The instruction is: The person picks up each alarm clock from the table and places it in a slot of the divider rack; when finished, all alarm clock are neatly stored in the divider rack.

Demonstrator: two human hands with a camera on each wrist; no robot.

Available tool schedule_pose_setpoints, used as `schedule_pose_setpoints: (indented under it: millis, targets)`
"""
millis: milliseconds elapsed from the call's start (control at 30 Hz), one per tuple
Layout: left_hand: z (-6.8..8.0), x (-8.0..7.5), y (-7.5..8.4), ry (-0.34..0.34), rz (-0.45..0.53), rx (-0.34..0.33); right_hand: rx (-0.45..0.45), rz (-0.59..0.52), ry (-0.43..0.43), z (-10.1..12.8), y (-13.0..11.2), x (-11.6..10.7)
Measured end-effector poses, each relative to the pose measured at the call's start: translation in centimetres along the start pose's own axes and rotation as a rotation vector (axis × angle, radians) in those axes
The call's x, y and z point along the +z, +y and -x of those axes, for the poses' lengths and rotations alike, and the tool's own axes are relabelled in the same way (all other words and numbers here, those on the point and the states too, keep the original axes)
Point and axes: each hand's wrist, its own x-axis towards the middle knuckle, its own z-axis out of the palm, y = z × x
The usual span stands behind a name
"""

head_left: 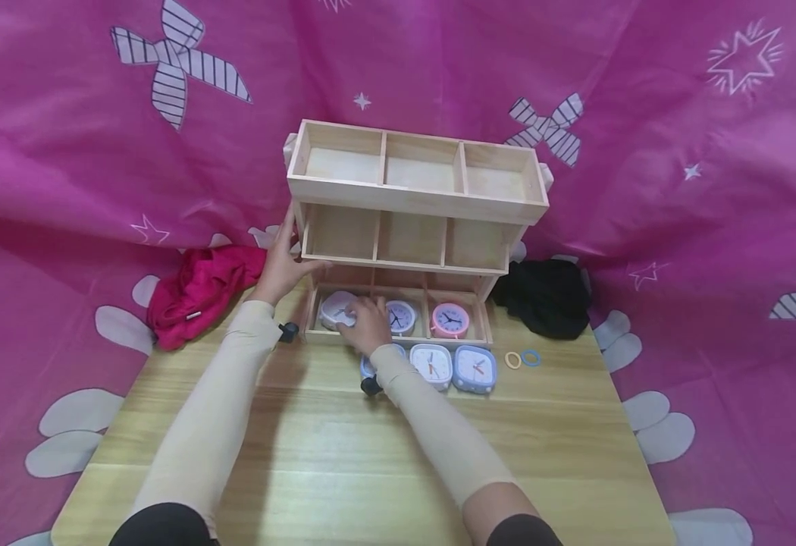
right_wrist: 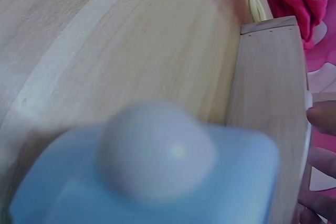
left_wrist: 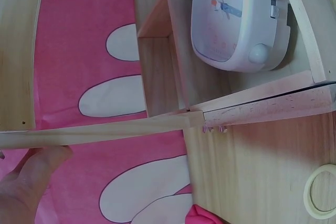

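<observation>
A three-tier wooden shelf [head_left: 415, 199] stands at the back of the table. My left hand [head_left: 287, 256] rests flat against its left side, thumb on the middle tier's front edge; its thumb [left_wrist: 31, 177] shows in the left wrist view. My right hand [head_left: 362, 318] grips a white alarm clock [head_left: 335, 309] in the bottom tier's left compartment, where the clock [left_wrist: 236, 24] lies tilted. A white clock [head_left: 401, 317] sits in the middle compartment and a pink clock [head_left: 449, 320] in the right one. The upper tiers hold nothing.
In front of the shelf lie a blue clock [head_left: 369, 369] half under my right wrist, a white clock [head_left: 430, 365] and another blue clock [head_left: 474, 369]. Yellow ring [head_left: 512, 359] and blue ring [head_left: 531, 357] lie right of them. Red cloth [head_left: 200, 292] left, black cloth [head_left: 544, 297] right.
</observation>
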Motion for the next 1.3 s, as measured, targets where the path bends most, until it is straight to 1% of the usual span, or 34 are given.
schedule_pose_setpoints:
  millis: [133, 233, 367, 500, 667, 733, 833, 900, 967, 1033, 1100, 1200, 1300]
  targets:
    - [-0.1, 0.0, -0.1, -0.008, -0.004, -0.021, -0.027, -0.083, -0.035, 0.7, 0.4, -1.2]
    - [-0.1, -0.2, -0.1, -0.007, -0.006, -0.028, -0.052, -0.155, -0.036, 1.4, 0.6, -2.3]
    - [-0.2, -0.6, -0.1, -0.007, 0.005, -0.028, -0.074, -0.208, -0.021, 2.7, 1.1, -3.9]
    - [-0.2, -0.8, 0.0, -0.012, 0.007, -0.032, -0.065, -0.241, -0.022, 4.6, 2.1, -5.4]
    - [-0.3, -0.8, 0.0, -0.007, -0.006, -0.035, -0.018, -0.282, -0.054, 7.5, 3.9, -7.1]
    - [-0.2, -0.7, 0.0, -0.007, -0.002, -0.023, 0.000, -0.283, -0.056, 8.7, 4.8, -7.8]
    - [0.0, -0.6, 1.3, -0.018, 0.004, -0.013, 0.028, -0.248, -0.034, 10.4, 6.3, -8.9]
    - [0.3, -0.5, 2.3, -0.028, 0.011, -0.021, 0.037, -0.213, 0.011, 11.6, 7.4, -9.6]
    - [0.4, -0.4, 2.9, -0.032, 0.010, -0.031, 0.046, -0.188, 0.058, 12.5, 8.6, -10.5]
    - [0.2, -0.3, 2.4, -0.027, 0.008, -0.032, 0.055, -0.166, 0.107, 13.3, 10.0, -11.4]
    - [0.0, -0.2, 1.6, -0.017, 0.003, -0.031, 0.088, -0.155, 0.125, 13.9, 11.6, -12.1]
    - [-0.3, -0.1, 0.4, -0.009, 0.000, -0.015, 0.146, -0.179, 0.089, 14.8, 14.2, -13.2]
    - [-0.4, 0.0, 0.1, -0.013, 0.006, -0.009, 0.195, -0.214, 0.016, 15.7, 16.5, -13.9]
